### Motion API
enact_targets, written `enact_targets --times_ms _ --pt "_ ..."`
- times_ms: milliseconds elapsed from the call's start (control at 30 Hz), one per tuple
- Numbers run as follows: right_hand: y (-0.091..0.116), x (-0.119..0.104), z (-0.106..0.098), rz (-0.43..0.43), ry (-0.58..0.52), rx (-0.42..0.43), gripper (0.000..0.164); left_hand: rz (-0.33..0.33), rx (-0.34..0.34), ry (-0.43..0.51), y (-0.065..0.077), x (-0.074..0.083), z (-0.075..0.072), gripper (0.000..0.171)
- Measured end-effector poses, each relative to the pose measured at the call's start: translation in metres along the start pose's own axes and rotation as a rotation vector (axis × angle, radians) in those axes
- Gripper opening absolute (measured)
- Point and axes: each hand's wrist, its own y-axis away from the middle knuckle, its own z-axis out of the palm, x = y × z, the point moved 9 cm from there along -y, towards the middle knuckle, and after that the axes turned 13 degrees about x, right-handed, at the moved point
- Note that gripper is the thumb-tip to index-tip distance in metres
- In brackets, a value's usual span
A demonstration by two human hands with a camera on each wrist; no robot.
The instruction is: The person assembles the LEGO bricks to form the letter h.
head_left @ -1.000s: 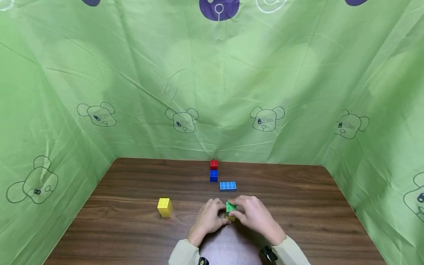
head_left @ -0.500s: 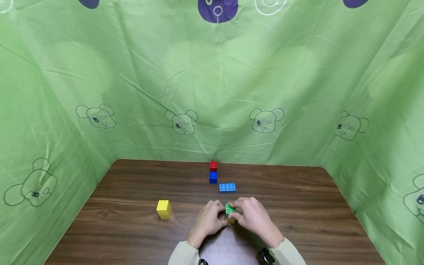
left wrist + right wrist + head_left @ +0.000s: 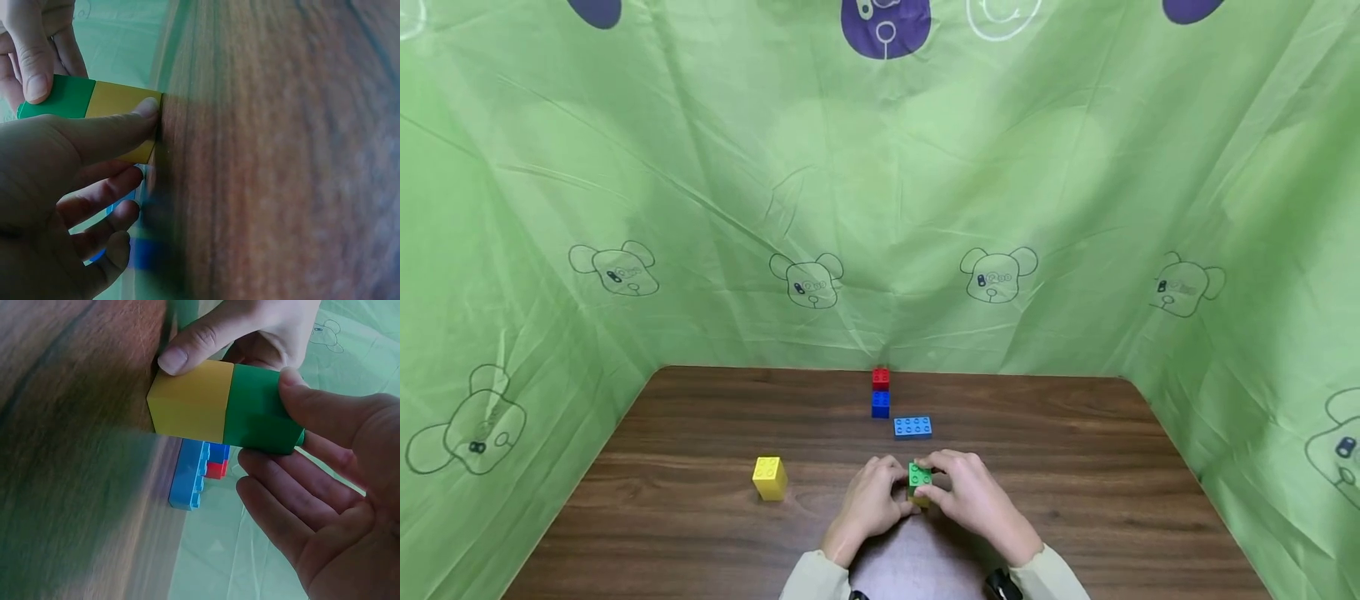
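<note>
A green toy brick (image 3: 919,476) sits on top of a yellow brick (image 3: 190,403), their faces flush in the right wrist view. My left hand (image 3: 871,498) grips the yellow brick low down, the thumb laid across its near face in the left wrist view. Higher up, my right hand (image 3: 976,498) pinches the green brick between thumb and fingers. The yellow brick's base is at the wooden tabletop; whether it touches cannot be told. In the head view the hands cover most of the lower brick.
Behind the hands lies a light blue long brick (image 3: 913,428). Farther back are a dark blue brick (image 3: 881,405) and a red brick (image 3: 881,379). A tall yellow block (image 3: 770,479) stands to the left. A green printed cloth (image 3: 880,200) walls the wooden table (image 3: 1075,450).
Both hands keep their hold on the green and yellow bricks with hardly any motion. The whole head view has shifted slightly down and left.
</note>
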Motion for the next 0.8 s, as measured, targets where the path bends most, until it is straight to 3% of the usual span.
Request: enact_targets --times_ms 233,533,633,800 --pt "0.002 -0.001 -0.001 -0.017 0.038 0.006 0.028 -0.004 0.008 0.016 0.0 0.001 -0.001 0.034" --pt "0.009 -0.002 0.001 -0.048 0.079 0.021 0.029 -0.006 -0.024 -0.043 0.007 0.004 -0.001 0.04" --pt "0.009 0.0 0.001 -0.045 0.077 0.03 0.03 -0.018 -0.06 -0.032 0.009 0.004 -0.004 0.046" --pt "0.01 0.005 -0.005 -0.018 0.078 0.026 0.032 -0.036 -0.179 0.002 0.018 0.001 -0.018 0.061"
